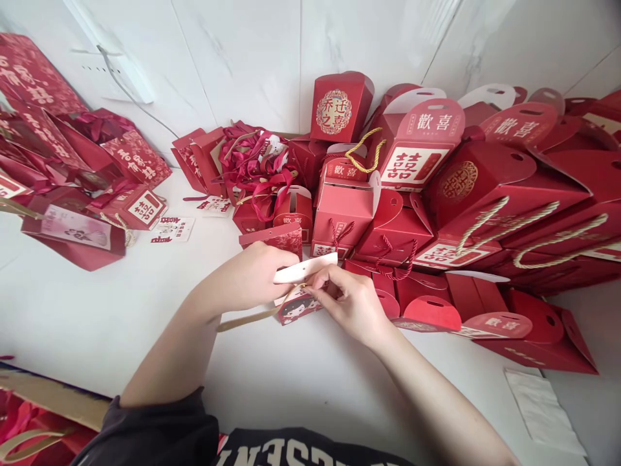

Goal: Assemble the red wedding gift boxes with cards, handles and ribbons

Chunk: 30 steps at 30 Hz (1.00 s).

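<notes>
A small red gift box (pixel 299 312) with a cartoon figure print sits on the white table, its pale top flap (pixel 310 266) standing up. My left hand (pixel 257 275) reaches behind and into the box top, its fingertips hidden by the flap. On the right side, my right hand (pixel 347 298) pinches a gold ribbon (pixel 252 318) near the top of the box, thumb and forefinger together. The ribbon's loose end trails leftward across my left wrist.
Red gift boxes (pixel 334 107) with rope handles crowd the back and right. A heap of red ribbons (pixel 257 162) lies behind the hands. Red bags (pixel 138 158) and small cards (pixel 173 230) are at left, a tissue pack (pixel 543 408) at lower right, a carton (pixel 58 401) at lower left.
</notes>
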Each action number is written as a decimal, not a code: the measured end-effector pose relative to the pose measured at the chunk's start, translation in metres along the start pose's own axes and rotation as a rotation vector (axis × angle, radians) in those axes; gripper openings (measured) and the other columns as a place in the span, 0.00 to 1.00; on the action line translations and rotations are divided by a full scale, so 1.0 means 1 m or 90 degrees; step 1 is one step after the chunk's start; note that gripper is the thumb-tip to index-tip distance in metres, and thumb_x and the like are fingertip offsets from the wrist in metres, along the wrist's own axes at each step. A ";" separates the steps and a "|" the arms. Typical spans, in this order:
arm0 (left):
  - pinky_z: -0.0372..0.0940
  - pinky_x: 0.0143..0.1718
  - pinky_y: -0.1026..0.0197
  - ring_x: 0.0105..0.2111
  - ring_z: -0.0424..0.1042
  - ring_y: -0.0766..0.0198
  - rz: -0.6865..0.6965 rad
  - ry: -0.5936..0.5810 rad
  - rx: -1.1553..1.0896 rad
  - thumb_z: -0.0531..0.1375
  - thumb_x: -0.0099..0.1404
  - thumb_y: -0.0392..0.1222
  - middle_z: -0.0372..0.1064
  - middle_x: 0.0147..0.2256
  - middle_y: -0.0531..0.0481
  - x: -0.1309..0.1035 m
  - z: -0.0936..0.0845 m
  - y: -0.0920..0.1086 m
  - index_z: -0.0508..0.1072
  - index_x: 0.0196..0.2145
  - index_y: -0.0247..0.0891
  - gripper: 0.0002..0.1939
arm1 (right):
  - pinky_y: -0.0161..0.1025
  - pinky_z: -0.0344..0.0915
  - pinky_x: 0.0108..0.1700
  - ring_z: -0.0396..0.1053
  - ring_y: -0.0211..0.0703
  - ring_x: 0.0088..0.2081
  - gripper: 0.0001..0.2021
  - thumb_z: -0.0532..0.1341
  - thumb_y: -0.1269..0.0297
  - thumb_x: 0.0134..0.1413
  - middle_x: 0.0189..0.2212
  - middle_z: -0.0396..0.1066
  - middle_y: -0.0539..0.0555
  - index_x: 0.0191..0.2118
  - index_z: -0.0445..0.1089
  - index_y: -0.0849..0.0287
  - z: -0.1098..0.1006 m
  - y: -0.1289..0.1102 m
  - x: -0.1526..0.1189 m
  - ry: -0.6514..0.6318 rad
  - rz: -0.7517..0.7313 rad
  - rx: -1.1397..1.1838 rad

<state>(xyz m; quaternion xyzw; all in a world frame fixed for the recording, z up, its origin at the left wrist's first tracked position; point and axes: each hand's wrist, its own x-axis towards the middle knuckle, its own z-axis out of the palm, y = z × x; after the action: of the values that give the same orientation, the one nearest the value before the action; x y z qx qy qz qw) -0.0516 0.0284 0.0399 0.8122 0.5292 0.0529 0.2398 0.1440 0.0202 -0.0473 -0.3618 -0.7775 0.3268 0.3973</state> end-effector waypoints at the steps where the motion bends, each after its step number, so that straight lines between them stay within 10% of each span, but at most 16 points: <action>1: 0.46 0.21 0.63 0.20 0.60 0.68 0.001 -0.006 0.004 0.55 0.64 0.44 0.64 0.19 0.54 0.000 0.000 0.000 0.62 0.21 0.37 0.16 | 0.31 0.60 0.26 0.64 0.34 0.23 0.04 0.61 0.67 0.60 0.30 0.74 0.48 0.33 0.66 0.55 0.001 0.000 0.000 0.003 0.004 -0.003; 6: 0.53 0.24 0.64 0.25 0.67 0.65 0.004 -0.008 -0.009 0.57 0.63 0.43 0.72 0.28 0.53 -0.006 -0.001 -0.004 0.72 0.31 0.40 0.07 | 0.32 0.65 0.28 0.68 0.36 0.26 0.02 0.60 0.67 0.61 0.31 0.75 0.50 0.35 0.68 0.56 -0.001 -0.005 -0.002 0.035 -0.032 -0.021; 12: 0.65 0.50 0.58 0.53 0.67 0.54 0.086 0.158 -0.060 0.63 0.62 0.45 0.65 0.57 0.46 -0.031 -0.015 0.001 0.65 0.58 0.46 0.27 | 0.36 0.73 0.37 0.77 0.41 0.37 0.11 0.61 0.79 0.56 0.34 0.77 0.53 0.40 0.67 0.55 -0.026 -0.033 -0.005 0.159 -0.276 -0.083; 16: 0.70 0.43 0.58 0.43 0.74 0.57 0.125 0.246 -0.252 0.59 0.67 0.48 0.75 0.45 0.46 -0.038 -0.008 0.018 0.76 0.45 0.44 0.12 | 0.41 0.74 0.32 0.76 0.45 0.32 0.15 0.66 0.76 0.52 0.35 0.80 0.54 0.43 0.69 0.51 -0.040 -0.047 -0.017 0.298 -0.345 -0.283; 21: 0.72 0.39 0.54 0.38 0.76 0.52 0.206 0.202 -0.605 0.60 0.59 0.66 0.77 0.38 0.41 -0.032 0.022 0.045 0.78 0.48 0.36 0.32 | 0.45 0.73 0.30 0.76 0.48 0.31 0.13 0.67 0.68 0.53 0.45 0.78 0.51 0.44 0.72 0.46 -0.053 -0.050 -0.034 0.300 -0.387 -0.451; 30: 0.70 0.27 0.63 0.26 0.71 0.64 0.012 0.263 -0.486 0.63 0.64 0.45 0.71 0.24 0.52 -0.023 0.020 0.037 0.81 0.44 0.40 0.13 | 0.45 0.74 0.43 0.76 0.47 0.44 0.22 0.65 0.77 0.54 0.44 0.79 0.56 0.54 0.68 0.54 -0.038 -0.035 -0.008 0.255 -0.385 -0.221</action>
<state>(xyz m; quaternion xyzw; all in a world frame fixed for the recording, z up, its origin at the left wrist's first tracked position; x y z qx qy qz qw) -0.0236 -0.0112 0.0426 0.6424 0.5009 0.4084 0.4118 0.1696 0.0038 -0.0042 -0.2351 -0.7999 -0.0180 0.5519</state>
